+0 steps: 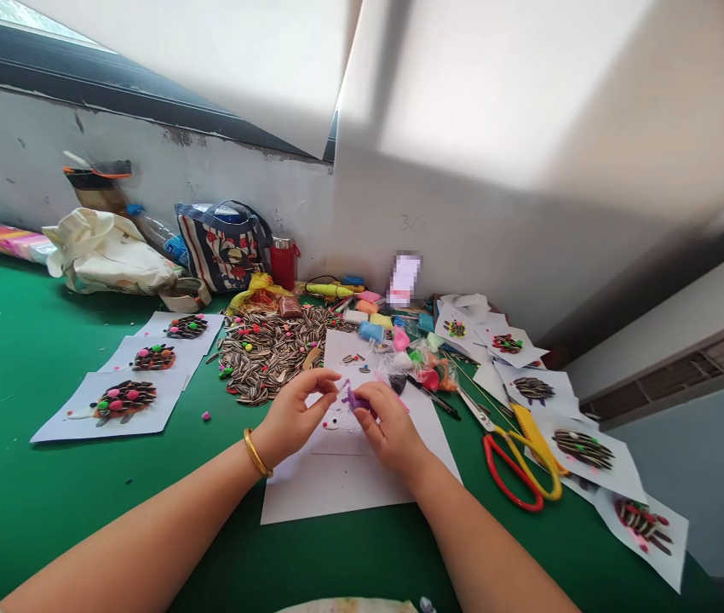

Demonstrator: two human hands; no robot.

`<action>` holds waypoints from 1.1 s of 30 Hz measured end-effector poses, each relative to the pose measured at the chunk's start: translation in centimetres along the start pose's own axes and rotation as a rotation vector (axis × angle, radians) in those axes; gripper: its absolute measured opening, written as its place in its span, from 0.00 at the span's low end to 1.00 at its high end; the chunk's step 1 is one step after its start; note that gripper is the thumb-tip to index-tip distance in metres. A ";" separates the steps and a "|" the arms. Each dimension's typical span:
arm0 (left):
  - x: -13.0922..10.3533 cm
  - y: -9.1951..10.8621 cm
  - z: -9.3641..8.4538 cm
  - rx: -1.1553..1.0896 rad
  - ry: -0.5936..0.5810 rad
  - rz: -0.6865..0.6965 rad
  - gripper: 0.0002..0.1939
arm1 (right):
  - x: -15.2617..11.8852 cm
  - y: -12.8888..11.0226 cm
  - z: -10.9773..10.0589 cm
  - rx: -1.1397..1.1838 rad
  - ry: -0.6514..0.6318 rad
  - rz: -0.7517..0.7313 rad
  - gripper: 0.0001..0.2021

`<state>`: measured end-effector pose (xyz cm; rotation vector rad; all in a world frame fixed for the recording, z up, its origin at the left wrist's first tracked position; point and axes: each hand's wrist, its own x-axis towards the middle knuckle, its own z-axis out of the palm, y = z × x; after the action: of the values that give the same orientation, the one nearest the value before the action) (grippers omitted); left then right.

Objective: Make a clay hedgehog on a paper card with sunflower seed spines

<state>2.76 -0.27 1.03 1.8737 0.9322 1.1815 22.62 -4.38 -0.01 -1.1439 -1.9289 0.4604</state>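
Note:
My right hand [391, 421] pinches a lump of purple modelling clay [353, 398] above the white paper. Facing it, my left hand [298, 413], with a gold bangle on the wrist, holds its thumb and forefinger together at a thin pale purple bit of the clay. Beneath both hands lies a small white card [336, 438] with part of a hedgehog figure in dotted pale clay, partly covered by my fingers. That card rests on a larger white sheet [362, 494]. A heap of striped sunflower seeds [266, 358] with coloured clay balls lies just beyond my left hand.
Red-and-yellow scissors [521, 468] and a black pen [435, 398] lie right of my right hand. Packs of coloured clay [371, 332] sit behind. Seed-hedgehog cards lie left [112, 404] and right [585, 447]. Bags [225, 251], a red flask [284, 262] and a phone [404, 279] stand along the wall.

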 end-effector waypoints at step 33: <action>0.7 0.8 -0.3 -0.330 -0.177 -0.396 0.09 | -0.1 -0.2 0.1 -0.031 0.057 -0.095 0.14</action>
<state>2.89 -0.05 2.11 1.4233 0.8953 0.8545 22.40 -4.53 0.05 -1.0678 -1.9370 0.3440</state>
